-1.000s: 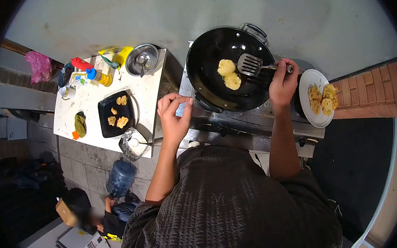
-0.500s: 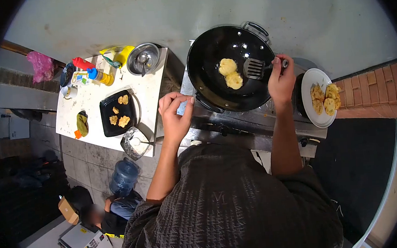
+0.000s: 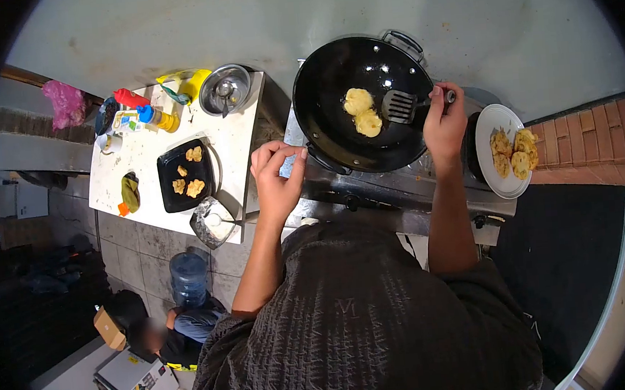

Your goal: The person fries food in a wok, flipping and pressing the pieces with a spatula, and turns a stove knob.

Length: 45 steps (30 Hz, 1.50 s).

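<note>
A black wok (image 3: 325, 71) sits on the stove with two pale yellow fritters (image 3: 368, 124) in it, side by side and touching. My right hand (image 3: 445, 124) is closed around the handle of a slotted spatula (image 3: 398, 107). The spatula's head is inside the wok, just right of the fritters. My left hand (image 3: 278, 172) is curled, thumb and index fingertips pinched together beside the wok's near-left loop handle (image 3: 330, 162). Whether those fingertips grip the handle or something small, I cannot make out.
A white plate of fried fritters (image 3: 487, 125) stands right of the wok. On the left table are a black tray with fried pieces (image 3: 172, 161), a batter container (image 3: 214, 234), a metal bowl (image 3: 211, 93) and sauce bottles (image 3: 159, 120). A person (image 3: 184, 334) sits near a water jug (image 3: 189, 276).
The view has shifted slightly. The spatula's head has moved a little within the wok, staying close to the fritters. Both hands keep nearly the same pose.
</note>
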Tool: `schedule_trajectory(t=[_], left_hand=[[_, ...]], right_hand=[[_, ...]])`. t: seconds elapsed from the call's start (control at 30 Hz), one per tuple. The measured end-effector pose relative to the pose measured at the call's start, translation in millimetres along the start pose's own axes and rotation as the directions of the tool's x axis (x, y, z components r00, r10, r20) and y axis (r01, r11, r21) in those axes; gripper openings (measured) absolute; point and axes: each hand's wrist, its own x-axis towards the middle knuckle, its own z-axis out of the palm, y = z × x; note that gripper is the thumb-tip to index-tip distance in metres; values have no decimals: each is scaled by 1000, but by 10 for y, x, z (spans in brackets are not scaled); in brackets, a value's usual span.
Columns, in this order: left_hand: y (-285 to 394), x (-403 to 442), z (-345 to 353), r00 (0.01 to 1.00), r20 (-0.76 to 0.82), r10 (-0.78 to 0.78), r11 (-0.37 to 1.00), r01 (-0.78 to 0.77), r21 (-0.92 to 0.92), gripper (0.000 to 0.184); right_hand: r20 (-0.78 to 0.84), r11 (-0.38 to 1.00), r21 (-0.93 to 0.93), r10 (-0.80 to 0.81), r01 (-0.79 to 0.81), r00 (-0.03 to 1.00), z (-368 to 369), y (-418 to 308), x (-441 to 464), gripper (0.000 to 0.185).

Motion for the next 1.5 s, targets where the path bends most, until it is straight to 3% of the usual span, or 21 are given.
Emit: schedule_trajectory(t=[0.73, 0.93, 1.03, 1.1, 1.23, 1.3, 1.5], left_hand=[[67, -94, 41, 999, -33, 9, 1000, -9, 19, 7], [97, -104, 69, 1000, -28, 8, 1000, -8, 26, 7], [100, -84, 77, 1000, -29, 3, 1000, -3, 18, 7], [97, -76, 79, 1000, -27, 3, 1000, -3, 13, 7], [74, -23, 69, 999, -23, 39, 999, -39, 26, 8], [69, 4, 69, 998, -1, 56, 998, -56, 36, 9], [33, 22, 117, 999, -23, 50, 998, -50, -27, 7]], right_hand=[[-14, 1000, -1, -21, 21, 1000, -27, 43, 5, 19], [-11, 985, 153, 79, -76, 997, -65, 250, -71, 17], [36, 974, 222, 43, -50, 998, -176, 124, -156, 13], [72, 972, 176, -168, 153, 983, -223, 91, -182, 11], [-6, 942, 255, -222, 216, 975, -310, 35, -327, 12], [129, 918, 272, -333, 289, 934, -365, -33, -352, 15], [51, 927, 361, -127, 100, 991, -737, 121, -480, 8]])
